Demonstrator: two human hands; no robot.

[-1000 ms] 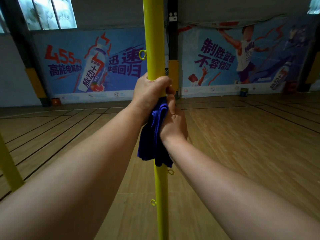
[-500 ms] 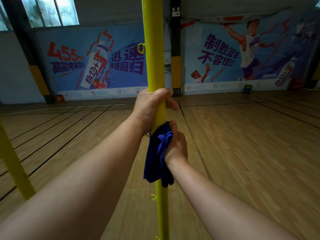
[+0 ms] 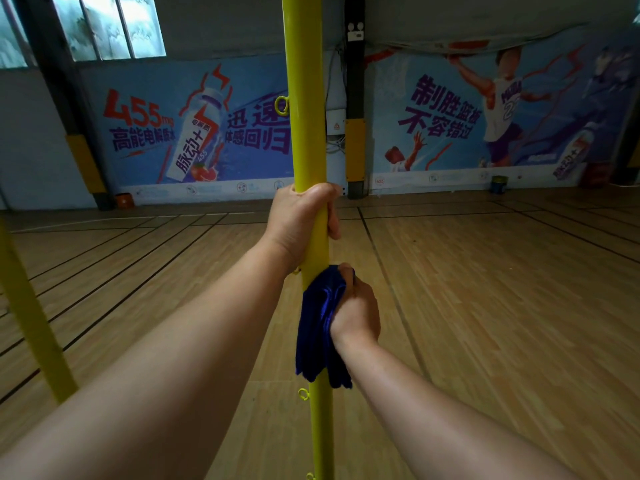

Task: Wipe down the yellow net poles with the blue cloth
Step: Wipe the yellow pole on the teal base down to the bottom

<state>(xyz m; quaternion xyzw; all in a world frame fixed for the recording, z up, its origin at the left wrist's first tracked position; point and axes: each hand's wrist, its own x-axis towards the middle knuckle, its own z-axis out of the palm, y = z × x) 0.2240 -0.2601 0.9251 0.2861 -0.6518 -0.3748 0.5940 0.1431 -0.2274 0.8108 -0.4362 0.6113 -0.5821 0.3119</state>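
Blue cloth (image 3: 323, 323) slid lower, right hand (image 3: 355, 308) below left hand (image 3: 301, 223)

The yellow pole (image 3: 306, 98) ran out of the picture at top and bottom, so neither end showed. Behind the blue cloth (image 3: 320, 327) a stretch of the pole was covered. The right hand (image 3: 356, 311) had its fingers tucked into the cloth, mostly hidden. Left of the pole, a second yellow bar (image 3: 31, 313) was cut by the frame's edge.

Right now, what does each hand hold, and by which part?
Left hand grips the yellow pole mid-shaft; right hand grips the blue cloth around the pole below.
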